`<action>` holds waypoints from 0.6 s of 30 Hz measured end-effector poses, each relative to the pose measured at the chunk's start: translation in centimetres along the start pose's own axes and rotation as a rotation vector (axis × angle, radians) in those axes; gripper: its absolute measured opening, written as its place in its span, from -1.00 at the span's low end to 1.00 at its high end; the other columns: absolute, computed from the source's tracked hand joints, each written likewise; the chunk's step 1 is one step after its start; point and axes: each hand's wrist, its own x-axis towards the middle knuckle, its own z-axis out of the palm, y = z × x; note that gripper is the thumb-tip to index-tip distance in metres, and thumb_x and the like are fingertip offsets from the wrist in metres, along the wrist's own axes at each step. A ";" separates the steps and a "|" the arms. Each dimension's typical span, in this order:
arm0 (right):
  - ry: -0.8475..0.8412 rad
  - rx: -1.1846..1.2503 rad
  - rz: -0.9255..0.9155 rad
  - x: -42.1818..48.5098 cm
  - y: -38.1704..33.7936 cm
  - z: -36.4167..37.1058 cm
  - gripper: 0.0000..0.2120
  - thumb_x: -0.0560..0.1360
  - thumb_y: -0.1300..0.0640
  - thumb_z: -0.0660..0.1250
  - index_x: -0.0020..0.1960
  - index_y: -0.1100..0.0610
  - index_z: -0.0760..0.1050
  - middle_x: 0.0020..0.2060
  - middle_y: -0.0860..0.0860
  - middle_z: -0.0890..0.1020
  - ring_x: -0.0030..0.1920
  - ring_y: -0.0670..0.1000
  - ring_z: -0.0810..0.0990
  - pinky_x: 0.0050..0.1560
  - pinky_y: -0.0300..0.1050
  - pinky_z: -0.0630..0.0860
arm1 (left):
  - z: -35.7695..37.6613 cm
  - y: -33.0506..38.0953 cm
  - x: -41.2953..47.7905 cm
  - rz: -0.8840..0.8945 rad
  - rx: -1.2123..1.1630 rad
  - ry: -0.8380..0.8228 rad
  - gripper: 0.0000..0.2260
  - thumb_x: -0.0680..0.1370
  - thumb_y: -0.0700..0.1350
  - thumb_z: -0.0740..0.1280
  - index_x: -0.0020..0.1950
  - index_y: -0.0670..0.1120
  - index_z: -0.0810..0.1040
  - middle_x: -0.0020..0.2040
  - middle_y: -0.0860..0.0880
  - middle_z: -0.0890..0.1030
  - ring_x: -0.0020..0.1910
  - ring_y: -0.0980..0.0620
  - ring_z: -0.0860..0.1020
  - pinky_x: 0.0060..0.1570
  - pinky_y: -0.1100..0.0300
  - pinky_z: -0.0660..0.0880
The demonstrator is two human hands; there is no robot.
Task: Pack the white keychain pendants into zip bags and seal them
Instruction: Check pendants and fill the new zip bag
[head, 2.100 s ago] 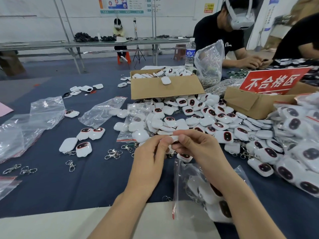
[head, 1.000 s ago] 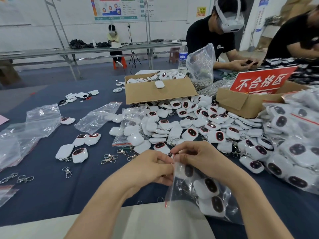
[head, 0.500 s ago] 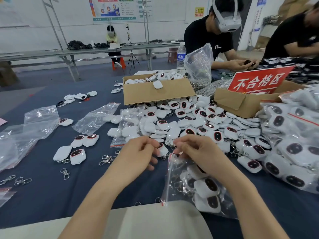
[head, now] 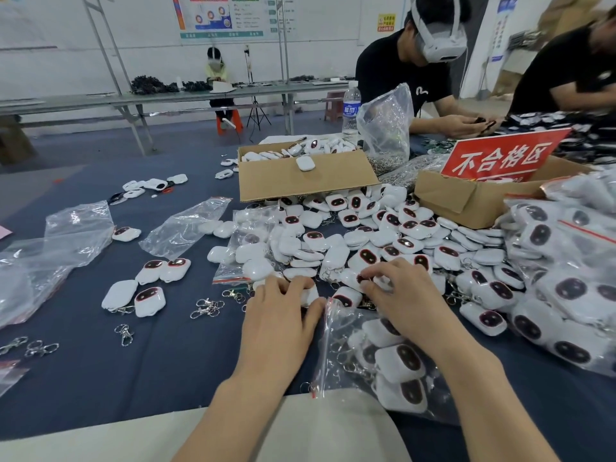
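Several white pendants (head: 398, 365) lie in a clear zip bag (head: 336, 341) whose long axis runs from its mouth by the hands toward the person. Left hand (head: 280, 315) curls its fingers over one pendant (head: 310, 295); right hand (head: 400, 291) pinches into the loose heap (head: 366, 241), what it grips I cannot tell. Dark blue cloth (head: 133, 368) covers the table in a workroom. One cardboard box (head: 300, 176) holds more pendants.

Bare table (head: 140, 368) front-left, few loose clasps (head: 206, 308); pendant pile (head: 366, 241) ahead, filled bags (head: 566, 278) crowd right.
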 end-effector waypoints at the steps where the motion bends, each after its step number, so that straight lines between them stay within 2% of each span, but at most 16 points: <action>1: 0.010 -0.001 -0.004 0.0 0.0 0.0 -0.82 0.63 -0.09 0.26 0.19 -0.16 0.57 0.14 -0.15 0.47 0.26 -0.03 0.35 0.16 -0.14 0.35 | 0.0 0.1 0.1 -0.013 -0.007 0.008 -0.70 0.61 0.20 0.21 0.24 0.09 0.51 0.10 0.01 0.46 0.09 -0.04 0.46 0.10 0.07 0.40; 3: 0.038 -0.010 -0.024 -0.1 0.0 0.2 -0.81 0.64 -0.07 0.24 0.19 -0.14 0.58 0.12 -0.14 0.51 0.21 -0.02 0.40 0.16 -0.11 0.39 | 0.2 0.0 0.2 -0.020 -0.037 0.000 -0.76 0.62 0.16 0.26 0.19 0.06 0.48 0.12 0.05 0.48 0.10 -0.01 0.45 0.11 0.09 0.39; 5: 0.076 0.008 -0.054 -0.3 -0.3 0.3 -0.81 0.65 -0.03 0.23 0.19 -0.12 0.58 0.11 -0.13 0.55 0.17 -0.03 0.45 0.16 -0.11 0.41 | 0.2 -0.4 0.2 -0.023 -0.152 -0.026 -0.73 0.61 0.08 0.34 0.28 0.06 0.45 0.19 0.10 0.50 0.17 0.05 0.44 0.19 0.12 0.38; 7: 0.100 0.075 -0.095 -0.5 -0.8 0.4 -0.79 0.66 0.00 0.23 0.22 -0.08 0.58 0.12 -0.14 0.58 0.17 -0.09 0.48 0.13 -0.20 0.41 | 0.2 -0.8 0.3 -0.029 -0.305 -0.049 -0.60 0.60 -0.02 0.38 0.41 0.08 0.39 0.24 0.14 0.47 0.22 0.14 0.42 0.27 0.19 0.36; 9: 0.087 0.157 -0.121 -0.6 -1.7 0.6 -0.76 0.66 -0.02 0.23 0.27 -0.07 0.57 0.07 -0.20 0.60 0.11 -0.21 0.52 0.05 -0.35 0.40 | -0.2 -0.9 0.5 -0.075 -0.472 -0.046 -0.57 0.61 -0.11 0.37 0.45 0.12 0.38 0.22 0.15 0.48 0.15 0.28 0.44 0.19 0.36 0.36; 12: 0.010 0.306 -0.114 -0.8 -2.9 1.1 -0.75 0.64 -0.08 0.25 0.27 -0.13 0.57 -0.05 -0.27 0.63 -0.02 -0.31 0.56 -0.05 -0.39 0.45 | -1.0 -0.6 0.8 -0.129 -0.791 -0.006 -0.69 0.60 -0.18 0.40 0.24 0.18 0.57 0.13 0.21 0.65 0.09 0.32 0.57 0.10 0.43 0.46; 14: -0.022 0.385 -0.138 -0.9 -3.5 1.4 -0.77 0.64 -0.08 0.26 0.25 -0.14 0.58 -0.05 -0.25 0.67 -0.01 -0.29 0.60 -0.03 -0.37 0.51 | -1.4 -0.2 0.8 -0.088 -0.927 -0.023 -0.75 0.60 -0.19 0.40 0.13 0.17 0.62 0.04 0.21 0.70 0.04 0.28 0.62 0.02 0.44 0.48; 16: -0.024 0.455 -0.175 -0.8 -4.0 1.7 -0.80 0.65 -0.02 0.26 0.20 -0.12 0.62 -0.09 -0.20 0.70 -0.05 -0.23 0.63 -0.07 -0.36 0.56 | -1.6 0.1 0.6 -0.049 -0.979 -0.047 -0.81 0.63 -0.15 0.37 0.13 0.13 0.66 0.01 0.11 0.72 0.02 0.21 0.64 0.03 0.37 0.50; 18: -0.013 0.490 -0.189 -0.9 -4.3 1.8 -0.82 0.66 0.01 0.25 0.14 -0.16 0.62 -0.14 -0.15 0.70 -0.13 -0.16 0.65 -0.11 -0.33 0.58 | -1.7 0.3 0.5 -0.034 -1.024 -0.060 -0.82 0.67 -0.12 0.31 0.16 0.09 0.67 0.02 0.10 0.73 0.05 0.23 0.64 0.04 0.41 0.48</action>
